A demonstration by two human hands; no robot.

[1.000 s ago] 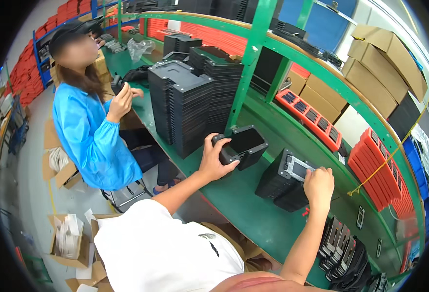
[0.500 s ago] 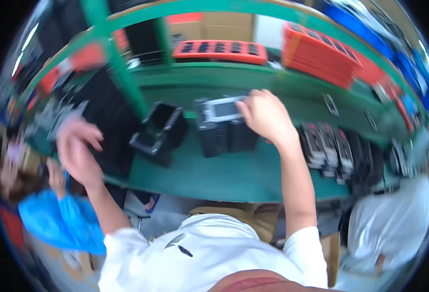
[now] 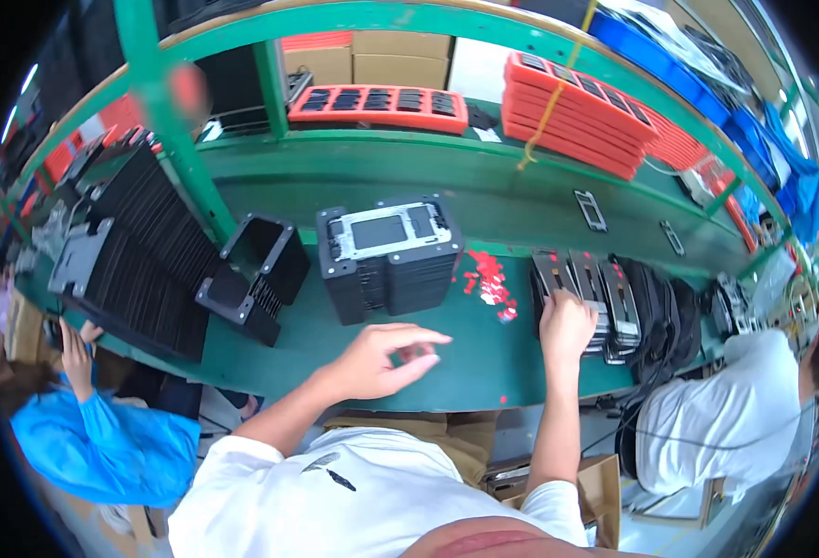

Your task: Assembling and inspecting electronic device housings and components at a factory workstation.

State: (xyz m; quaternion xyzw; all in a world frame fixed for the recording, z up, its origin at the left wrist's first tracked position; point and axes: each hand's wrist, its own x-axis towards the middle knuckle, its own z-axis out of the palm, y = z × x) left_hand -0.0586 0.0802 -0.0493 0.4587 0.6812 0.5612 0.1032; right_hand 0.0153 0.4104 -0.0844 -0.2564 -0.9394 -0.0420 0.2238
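My right hand (image 3: 568, 325) is over the rows of stacked grey metal frames (image 3: 621, 312) on the right of the bench, its fingers curled onto the near stack and closed on a metal frame. In front of my body, my left hand (image 3: 386, 361) hovers over the bench with thumb and fingers apart, holding nothing. Just beyond it stands a tall stack of black trays (image 3: 419, 279), with a silver frame (image 3: 377, 232) lying in the top one. Small red pieces (image 3: 488, 279) are scattered between that stack and the metal frames.
Left of centre stand a smaller stack of black trays (image 3: 265, 246) and long leaning rows of them (image 3: 140, 288). Red trays (image 3: 372, 104) rest on the shelf behind. Two loose frames (image 3: 591, 211) lie at the back right. People sit at both sides, one in a blue sleeve (image 3: 103, 442).
My left hand has come from the far left to in front of my body. My right hand has left the silver frame on the tray stack and moved right to the metal frames.
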